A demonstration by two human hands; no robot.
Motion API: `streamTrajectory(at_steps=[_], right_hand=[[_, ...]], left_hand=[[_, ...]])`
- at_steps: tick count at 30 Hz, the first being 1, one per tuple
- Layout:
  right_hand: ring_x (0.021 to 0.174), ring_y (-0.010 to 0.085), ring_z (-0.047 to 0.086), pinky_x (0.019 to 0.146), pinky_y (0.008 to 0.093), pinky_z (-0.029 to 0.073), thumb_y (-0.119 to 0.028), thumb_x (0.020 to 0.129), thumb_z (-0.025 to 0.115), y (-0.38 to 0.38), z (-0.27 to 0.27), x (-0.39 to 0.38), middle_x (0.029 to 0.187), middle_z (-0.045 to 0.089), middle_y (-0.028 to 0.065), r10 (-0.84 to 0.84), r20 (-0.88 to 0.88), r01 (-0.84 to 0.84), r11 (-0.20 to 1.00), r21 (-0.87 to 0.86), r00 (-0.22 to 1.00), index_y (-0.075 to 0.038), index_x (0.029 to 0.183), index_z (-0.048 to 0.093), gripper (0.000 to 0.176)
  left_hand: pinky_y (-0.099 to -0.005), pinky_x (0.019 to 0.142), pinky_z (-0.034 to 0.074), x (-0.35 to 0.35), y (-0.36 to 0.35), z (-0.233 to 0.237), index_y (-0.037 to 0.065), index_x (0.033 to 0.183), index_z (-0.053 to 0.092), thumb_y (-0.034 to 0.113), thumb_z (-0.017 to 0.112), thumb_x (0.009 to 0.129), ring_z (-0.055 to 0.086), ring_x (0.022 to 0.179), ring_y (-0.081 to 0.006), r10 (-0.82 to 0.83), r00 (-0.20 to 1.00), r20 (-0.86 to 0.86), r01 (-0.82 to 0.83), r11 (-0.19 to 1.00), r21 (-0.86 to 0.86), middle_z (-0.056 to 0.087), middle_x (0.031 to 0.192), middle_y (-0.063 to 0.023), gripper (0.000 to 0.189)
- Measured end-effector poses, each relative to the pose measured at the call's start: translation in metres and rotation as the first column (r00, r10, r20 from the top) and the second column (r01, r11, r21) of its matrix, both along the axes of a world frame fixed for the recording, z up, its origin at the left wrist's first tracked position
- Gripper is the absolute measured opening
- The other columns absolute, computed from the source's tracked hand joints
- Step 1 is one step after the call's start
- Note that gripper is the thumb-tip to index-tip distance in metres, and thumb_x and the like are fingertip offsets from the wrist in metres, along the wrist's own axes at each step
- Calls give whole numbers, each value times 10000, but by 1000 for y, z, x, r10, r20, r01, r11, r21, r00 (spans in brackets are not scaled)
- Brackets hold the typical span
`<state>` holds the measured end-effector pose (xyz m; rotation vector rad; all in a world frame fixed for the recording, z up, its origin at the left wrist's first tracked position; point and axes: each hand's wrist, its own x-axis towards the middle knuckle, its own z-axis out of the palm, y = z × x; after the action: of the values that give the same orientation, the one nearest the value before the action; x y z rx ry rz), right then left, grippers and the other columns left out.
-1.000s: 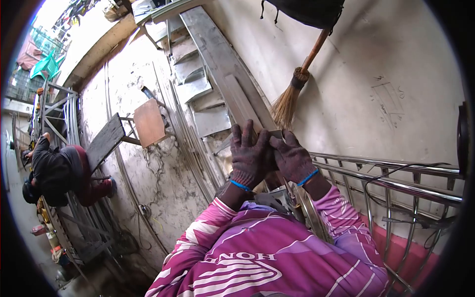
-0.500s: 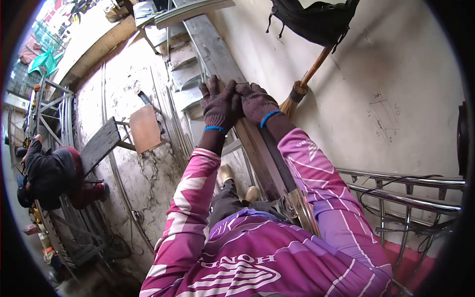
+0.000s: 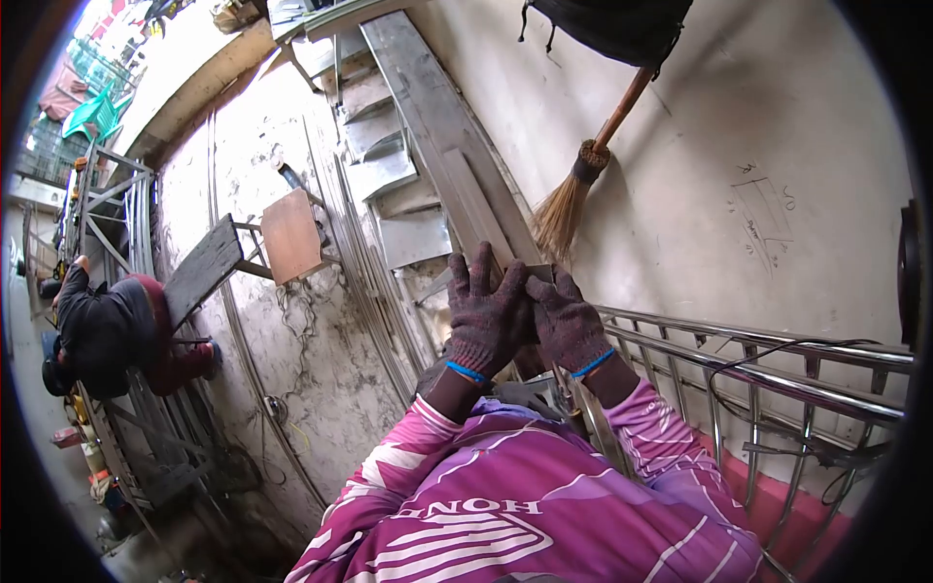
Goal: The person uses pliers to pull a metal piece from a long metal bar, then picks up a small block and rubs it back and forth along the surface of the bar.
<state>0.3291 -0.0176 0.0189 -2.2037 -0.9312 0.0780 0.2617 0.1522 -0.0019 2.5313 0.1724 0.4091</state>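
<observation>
My left hand, in a dark knitted glove with a blue cuff, lies palm down on a long grey bar, its fingers spread and pointing away from me. Close beside it on the right, my right hand, gloved alike, rests over the bar's near part with its fingers partly bent. Its palm is hidden. Under the bar runs a wider grey board, reaching away to the far end. What lies beneath both hands is mostly covered.
A straw broom leans on the wall under a black bag. Chrome railing stands at my right. Metal sheets lie left of the board. Further left are a small table, a black bench and a crouching person.
Both hands have moved back along the bar toward my body, and my elbows are more bent. More of the bar and broom now shows. The view has shifted slightly.
</observation>
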Motion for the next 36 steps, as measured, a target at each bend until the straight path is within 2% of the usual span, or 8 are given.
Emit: streamTrajectory(at_steps=[8,11,16,21,22,26,27,36], right_hand=[[1158,496,653,955,532,580,-250,1039,551,85,-16,96,1330,587,253,-30,-10,28,986,-165,1000,-291,1427,563,390],[1248,459,636,1031,515,554,-235,1059,538,136,-17,147,1383,612,203,-69,-2,67,967,-247,998,-228,1380,611,329],[1453,488,484,1200,544,430,-373,1056,493,167,-15,173,1603,462,267,-204,-151,133,915,-381,967,-309,1451,573,409],[1345,486,573,1109,541,506,-308,1057,517,116,-12,121,1543,499,265,-156,-150,105,947,-303,976,-289,1457,562,403],[1278,474,624,1045,533,553,-255,1058,548,95,1,97,1498,520,279,-122,-70,90,932,-351,990,-266,1453,564,395],[1135,488,661,936,546,581,-101,976,621,20,3,23,1287,584,236,7,13,-8,999,40,1000,-262,1373,584,431],[1135,488,661,936,546,581,-101,976,621,11,3,14,1287,584,236,16,6,-16,999,36,1000,-262,1373,584,431],[1154,474,659,974,510,566,-170,1045,568,72,-8,81,1291,621,207,-34,-2,33,993,-109,999,-234,1351,612,316]], left_hand=[[-706,1191,287,91,80,-5,284,1473,648,430,718,923,229,1534,-622,76,995,68,-79,996,37,325,1701,-246,573],[-698,1153,331,136,113,-3,302,1478,642,484,654,959,264,1527,-621,163,987,19,-164,978,129,350,1701,-236,550],[-700,1129,352,164,134,-3,300,1491,616,503,619,976,305,1509,-624,202,979,-6,-198,965,173,365,1693,-244,554],[-683,1098,387,122,105,-13,257,1460,596,451,684,935,277,1515,-628,23,995,-94,12,933,359,369,1673,-251,566],[-681,1096,391,101,91,-12,247,1461,603,431,705,923,275,1517,-623,-21,998,-66,41,948,316,364,1674,-244,578],[-684,1231,305,20,23,10,204,1434,658,353,774,883,309,1509,-608,-15,1000,22,14,1000,25,425,1641,-200,582],[-708,1195,340,9,12,9,206,1479,625,345,765,896,307,1489,-646,-27,1000,9,27,999,27,367,1655,-281,615],[-674,1138,339,77,65,-9,272,1484,637,453,717,915,253,1532,-614,81,995,64,-84,996,43,355,1690,-244,603]])
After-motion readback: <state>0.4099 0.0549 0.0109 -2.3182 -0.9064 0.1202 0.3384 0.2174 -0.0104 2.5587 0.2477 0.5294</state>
